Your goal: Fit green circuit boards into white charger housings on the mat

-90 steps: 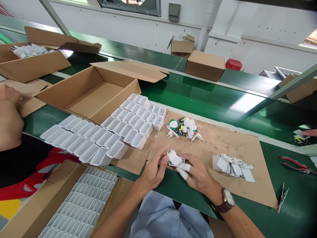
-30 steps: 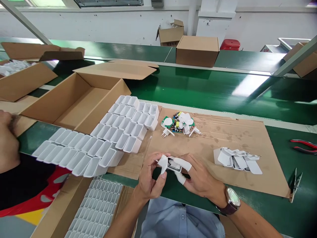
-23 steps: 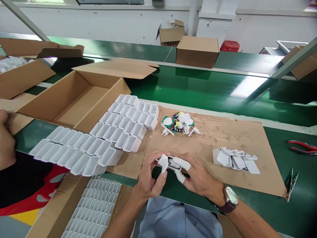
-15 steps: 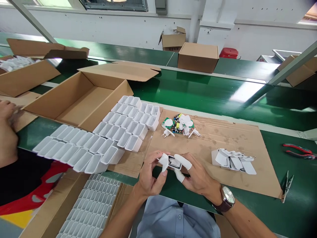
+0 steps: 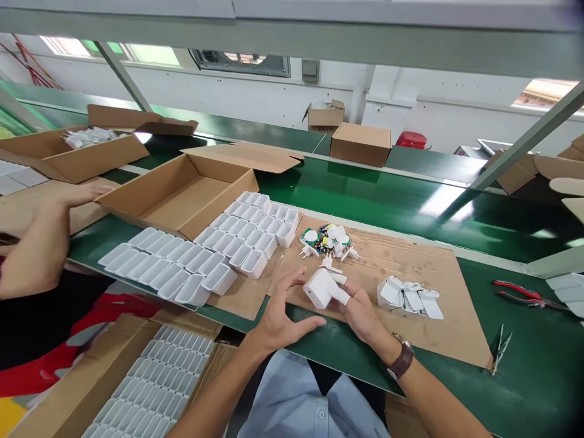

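My right hand (image 5: 362,313), with white finger covers on its fingers, grips a white plug-in charger housing (image 5: 319,288). The housing is tilted, showing small openings in one end, and a white piece with plug pins sits at its far side. Close by on the left, my left hand (image 5: 281,313) is open with thumb and fingers spread, apart from the housing. Beyond both hands, green circuit boards (image 5: 311,236) and white plug pieces (image 5: 352,254) lie heaped on a cardboard sheet (image 5: 365,258). To the right stands a row of white housings with plug covers (image 5: 410,296) leaning on them.
Rows of open white housings (image 5: 182,255) stand left, beside an open carton (image 5: 182,201). More housings fill a box (image 5: 150,377) below the table edge. Red-handled pliers (image 5: 520,292) and tweezers (image 5: 500,350) lie right. A co-worker's arm (image 5: 41,243) rests at far left.
My left hand has let go of the housing and opened. My right hand has turned the housing so its end now shows. The camera view has tilted upward.
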The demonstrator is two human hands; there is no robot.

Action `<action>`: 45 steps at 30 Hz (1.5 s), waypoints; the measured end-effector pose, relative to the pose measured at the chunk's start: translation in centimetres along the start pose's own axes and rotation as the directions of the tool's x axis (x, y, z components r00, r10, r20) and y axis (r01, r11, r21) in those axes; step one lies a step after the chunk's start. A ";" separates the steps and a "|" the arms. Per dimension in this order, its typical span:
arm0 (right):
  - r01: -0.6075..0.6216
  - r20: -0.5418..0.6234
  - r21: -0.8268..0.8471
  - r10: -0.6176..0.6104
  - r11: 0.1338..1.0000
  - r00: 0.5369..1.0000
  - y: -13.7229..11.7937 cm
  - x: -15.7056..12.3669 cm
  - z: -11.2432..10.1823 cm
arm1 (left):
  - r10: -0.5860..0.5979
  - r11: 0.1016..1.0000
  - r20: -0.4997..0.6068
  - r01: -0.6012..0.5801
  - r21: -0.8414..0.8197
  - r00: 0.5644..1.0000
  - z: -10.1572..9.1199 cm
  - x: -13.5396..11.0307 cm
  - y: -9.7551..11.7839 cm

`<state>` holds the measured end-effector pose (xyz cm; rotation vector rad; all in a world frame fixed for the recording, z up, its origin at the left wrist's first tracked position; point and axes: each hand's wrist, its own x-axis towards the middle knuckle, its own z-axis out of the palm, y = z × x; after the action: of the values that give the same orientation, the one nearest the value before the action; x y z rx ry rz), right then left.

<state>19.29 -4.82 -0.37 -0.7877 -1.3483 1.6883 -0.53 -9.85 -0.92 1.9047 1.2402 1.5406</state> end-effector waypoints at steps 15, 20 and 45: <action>-0.250 0.186 0.401 0.189 0.882 0.964 -1.8 -0.3 0.6 | 0.252 0.959 -0.073 -0.239 0.155 0.965 1.8 1.5 3.9; -0.266 0.157 0.404 0.220 0.875 0.963 -2.1 -0.4 0.7 | 0.251 0.961 -0.055 -0.241 0.138 0.966 1.6 1.3 3.8; 0.083 -0.159 -0.183 -0.113 0.980 0.981 -0.1 -0.1 -0.7 | 0.104 0.971 0.014 -0.104 0.214 0.994 1.2 0.5 2.1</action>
<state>19.97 -4.62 -0.39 -0.9281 -1.4068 1.4064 1.36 -10.29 0.63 2.1378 1.3745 1.5065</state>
